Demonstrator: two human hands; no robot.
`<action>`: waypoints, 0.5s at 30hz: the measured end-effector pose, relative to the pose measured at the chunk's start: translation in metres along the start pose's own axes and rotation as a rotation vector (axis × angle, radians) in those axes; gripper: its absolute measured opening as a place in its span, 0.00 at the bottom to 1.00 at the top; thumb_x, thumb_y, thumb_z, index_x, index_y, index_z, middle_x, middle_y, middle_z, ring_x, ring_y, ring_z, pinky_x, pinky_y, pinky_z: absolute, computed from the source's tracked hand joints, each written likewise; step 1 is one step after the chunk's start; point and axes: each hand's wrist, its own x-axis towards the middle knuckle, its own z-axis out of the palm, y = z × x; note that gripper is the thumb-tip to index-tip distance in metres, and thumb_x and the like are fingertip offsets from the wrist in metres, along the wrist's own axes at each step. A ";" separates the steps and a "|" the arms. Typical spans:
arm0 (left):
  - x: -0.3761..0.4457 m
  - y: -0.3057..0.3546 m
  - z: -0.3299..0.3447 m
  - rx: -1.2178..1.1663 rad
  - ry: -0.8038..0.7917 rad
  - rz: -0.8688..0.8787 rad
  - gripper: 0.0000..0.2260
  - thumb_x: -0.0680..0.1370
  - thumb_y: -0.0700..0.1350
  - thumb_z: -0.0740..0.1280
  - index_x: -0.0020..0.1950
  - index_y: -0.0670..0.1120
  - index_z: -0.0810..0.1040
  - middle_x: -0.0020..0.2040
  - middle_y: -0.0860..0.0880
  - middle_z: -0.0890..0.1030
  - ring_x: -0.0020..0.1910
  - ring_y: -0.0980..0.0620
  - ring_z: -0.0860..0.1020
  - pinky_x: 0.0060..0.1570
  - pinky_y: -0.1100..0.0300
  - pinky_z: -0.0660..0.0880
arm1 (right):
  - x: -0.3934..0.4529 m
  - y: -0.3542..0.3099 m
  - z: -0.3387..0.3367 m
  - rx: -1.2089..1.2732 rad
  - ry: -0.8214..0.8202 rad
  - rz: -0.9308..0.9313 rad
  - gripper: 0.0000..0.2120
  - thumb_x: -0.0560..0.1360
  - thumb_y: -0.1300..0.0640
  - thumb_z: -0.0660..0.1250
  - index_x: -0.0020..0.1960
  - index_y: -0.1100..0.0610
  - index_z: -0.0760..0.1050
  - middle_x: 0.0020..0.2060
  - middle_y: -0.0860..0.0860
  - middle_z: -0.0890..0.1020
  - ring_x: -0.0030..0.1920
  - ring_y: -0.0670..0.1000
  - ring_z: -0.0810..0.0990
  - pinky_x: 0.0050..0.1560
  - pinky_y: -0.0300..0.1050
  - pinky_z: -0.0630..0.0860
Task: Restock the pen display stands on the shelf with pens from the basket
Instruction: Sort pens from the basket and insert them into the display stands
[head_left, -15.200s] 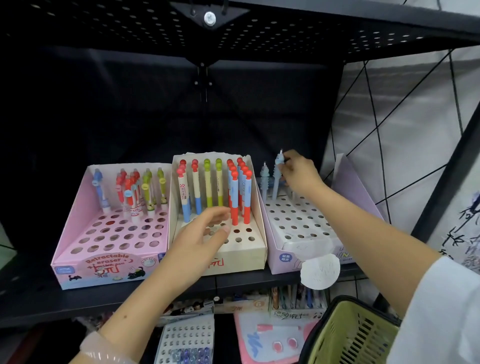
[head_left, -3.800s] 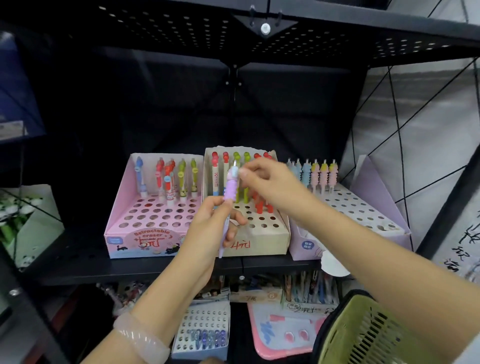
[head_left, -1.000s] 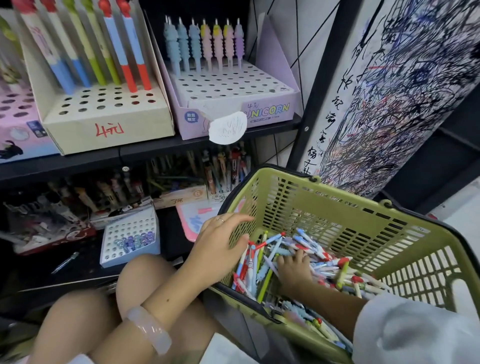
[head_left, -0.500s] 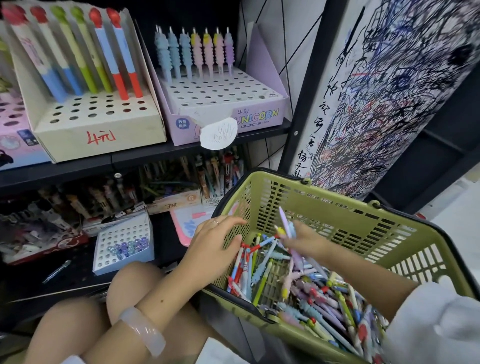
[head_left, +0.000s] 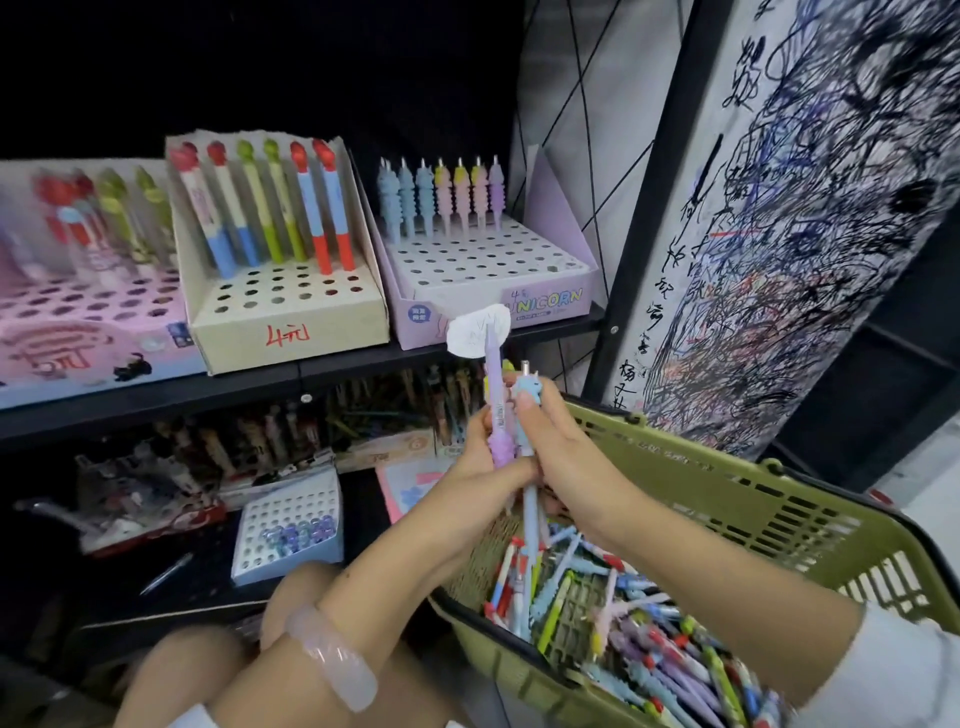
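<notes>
Above the green basket (head_left: 727, 499), both hands meet: the left hand (head_left: 483, 457) has its fingers curled around a purple pen (head_left: 493, 395), and the right hand (head_left: 561, 447) grasps a blue pen (head_left: 529, 509) just beside it, both pens upright. More pens (head_left: 649, 639) lie heaped in the basket. On the shelf (head_left: 311, 379) behind stand three display stands, the lilac unicorn stand (head_left: 550, 301) with one back row filled, beside the beige stand (head_left: 291, 322) and the pink stand (head_left: 88, 343).

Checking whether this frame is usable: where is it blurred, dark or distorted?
Head view: the pink display stand at left is motion-smeared, the shelf back is almost black, wide-angle bending tilts the scribbled panel; the hands and unicorn stand read fairly sharp.
</notes>
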 end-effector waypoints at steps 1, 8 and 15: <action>-0.003 0.007 -0.003 0.010 0.031 0.038 0.21 0.76 0.32 0.61 0.61 0.54 0.66 0.45 0.47 0.79 0.37 0.50 0.79 0.38 0.55 0.79 | 0.002 -0.005 0.004 -0.016 -0.009 -0.024 0.12 0.80 0.46 0.50 0.61 0.44 0.66 0.29 0.39 0.77 0.23 0.38 0.73 0.22 0.32 0.68; -0.014 0.038 -0.028 0.150 0.262 0.248 0.14 0.74 0.30 0.60 0.56 0.44 0.73 0.34 0.50 0.75 0.27 0.57 0.71 0.28 0.63 0.70 | 0.023 -0.027 0.029 -0.102 0.089 -0.254 0.12 0.81 0.53 0.53 0.58 0.43 0.72 0.48 0.39 0.81 0.46 0.35 0.78 0.46 0.29 0.73; -0.027 0.050 -0.069 0.051 0.396 0.230 0.06 0.75 0.34 0.64 0.44 0.45 0.75 0.27 0.53 0.76 0.21 0.57 0.69 0.24 0.66 0.68 | 0.041 -0.045 0.052 -0.195 0.149 -0.393 0.13 0.79 0.65 0.58 0.56 0.50 0.74 0.36 0.67 0.76 0.35 0.61 0.75 0.39 0.49 0.75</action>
